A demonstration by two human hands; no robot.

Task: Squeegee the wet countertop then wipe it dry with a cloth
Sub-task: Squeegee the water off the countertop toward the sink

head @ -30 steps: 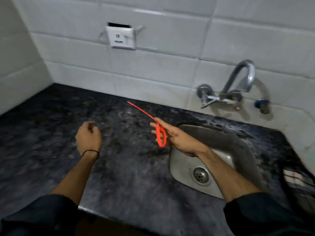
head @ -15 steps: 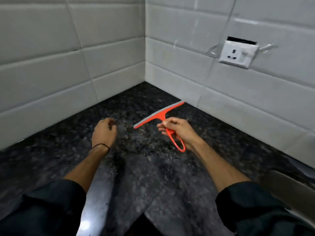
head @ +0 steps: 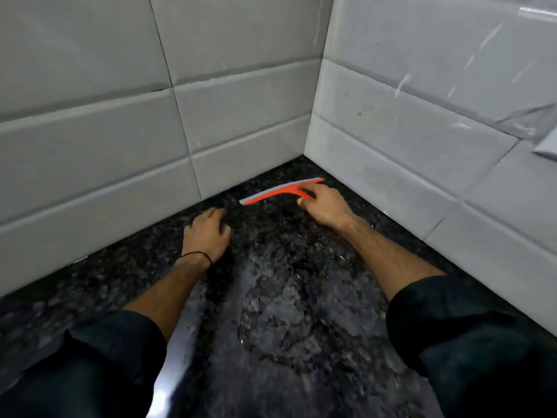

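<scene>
My right grip [head: 324, 203] pinches the red squeegee [head: 280, 191] on the wet black granite worktop [head: 286, 297] at the grey-tiled corner [head: 310, 146]; left grip [head: 208, 233] loosely curled, empty.

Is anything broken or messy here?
Nothing looks broken. The dark countertop shows wet-looking sheen and streaks, the mess being cleaned. The right hand holds the red squeegee near the tiled corner; the left hand holds nothing.

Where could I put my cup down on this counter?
The dark speckled stone countertop is bare between the two forearms. The far corner is crowded: the right hand holds the orange squeegee there, the left hand beside it.
</scene>
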